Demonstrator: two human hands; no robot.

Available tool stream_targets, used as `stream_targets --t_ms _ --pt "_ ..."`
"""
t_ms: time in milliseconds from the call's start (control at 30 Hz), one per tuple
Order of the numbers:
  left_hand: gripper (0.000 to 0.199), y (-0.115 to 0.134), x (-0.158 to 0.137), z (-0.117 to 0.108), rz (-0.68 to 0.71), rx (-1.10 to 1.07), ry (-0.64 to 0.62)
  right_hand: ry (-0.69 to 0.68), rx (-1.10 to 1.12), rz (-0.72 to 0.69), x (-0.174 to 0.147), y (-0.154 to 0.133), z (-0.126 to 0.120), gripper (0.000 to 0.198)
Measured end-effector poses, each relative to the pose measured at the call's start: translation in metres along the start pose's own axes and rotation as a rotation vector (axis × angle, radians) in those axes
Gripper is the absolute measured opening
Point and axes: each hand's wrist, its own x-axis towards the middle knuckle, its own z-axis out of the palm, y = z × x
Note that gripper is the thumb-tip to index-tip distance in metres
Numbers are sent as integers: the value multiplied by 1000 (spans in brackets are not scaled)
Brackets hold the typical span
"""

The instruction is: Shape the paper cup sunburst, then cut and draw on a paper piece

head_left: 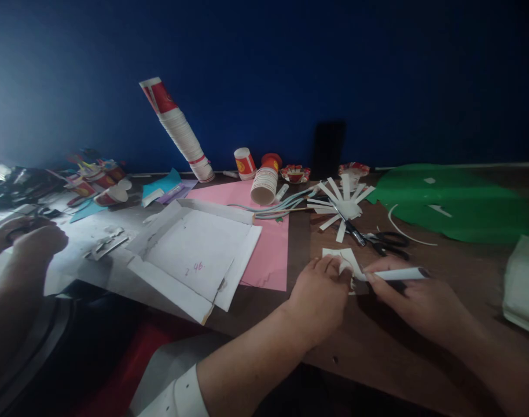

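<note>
My left hand (319, 298) is over a small piece of white paper (355, 264) on the brown table, its fingers curled and pressing on it. My right hand (410, 292) is closed around a white pen-like tool (399, 274). The tool's tip points left, at the paper's right side; its exact kind is unclear. Just behind the paper lie black-handled scissors (392, 239) and a dark pen (353, 230). Beyond them a white paper cup cut into spread strips (346, 205) rests flat.
A shallow white cardboard tray (190, 237) lies on pink paper (273, 249) to the left. Behind stand a tall leaning stack of paper cups (182, 133) and loose cups (264, 184). A green sheet (455, 202) is at right. Another person's hands (36, 234) are at far left.
</note>
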Motion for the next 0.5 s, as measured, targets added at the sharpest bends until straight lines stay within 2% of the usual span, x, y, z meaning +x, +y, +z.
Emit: stream_targets --t_ms 500 --pt "46 0 -1 2 10 3 31 -37 40 -54 -1 4 -3 32"
